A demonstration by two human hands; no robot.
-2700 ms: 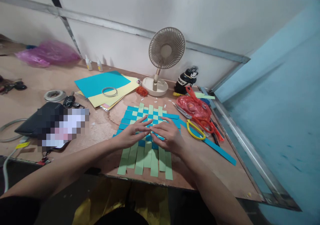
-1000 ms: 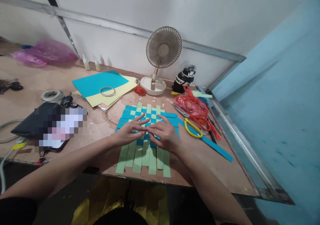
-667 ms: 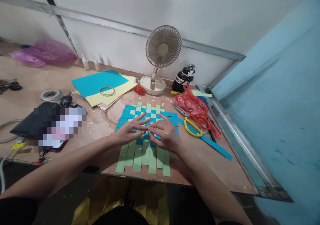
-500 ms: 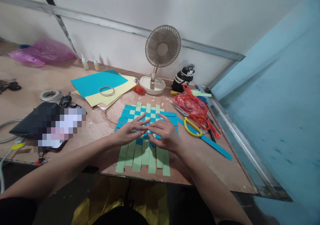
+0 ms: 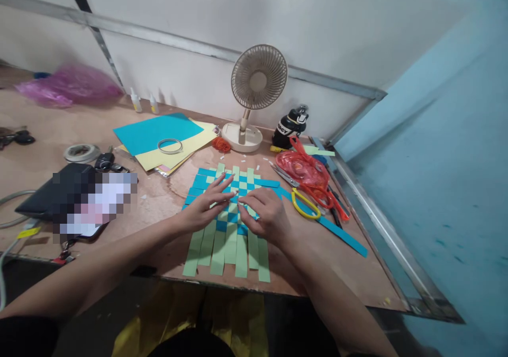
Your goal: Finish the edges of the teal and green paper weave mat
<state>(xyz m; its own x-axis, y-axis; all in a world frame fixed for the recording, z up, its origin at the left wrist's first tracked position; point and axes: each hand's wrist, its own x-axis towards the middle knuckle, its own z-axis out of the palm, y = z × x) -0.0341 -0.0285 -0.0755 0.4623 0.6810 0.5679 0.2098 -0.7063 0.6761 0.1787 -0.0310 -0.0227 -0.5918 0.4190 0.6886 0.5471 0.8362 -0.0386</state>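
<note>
Strips of pale green paper (image 5: 230,248) point toward six o'clock, their loose ends near the front edge of the brown wooden table (image 5: 159,251). They run into a flat woven mat of blue and pale green paper (image 5: 232,218), at the dial's centre and partly covered by both hands. Reaching in from eight o'clock, the left hand (image 5: 208,203) has its fingers spread over the mat. From four o'clock, the right hand (image 5: 265,211) brings thumb and fingertips close together over the weave's middle; whether they pinch anything, I cannot tell. At three, yellow-handled metal scissors (image 5: 292,181) lie across a long, straight blue paper strip (image 5: 345,238). Farther off, a bundle of shiny red plastic (image 5: 304,169) sits at two. Toward half past ten, a flat blue paper sheet (image 5: 159,132) overlaps yellow ones. Beyond, at twelve, stands a round cream-coloured fan (image 5: 259,76).
</note>
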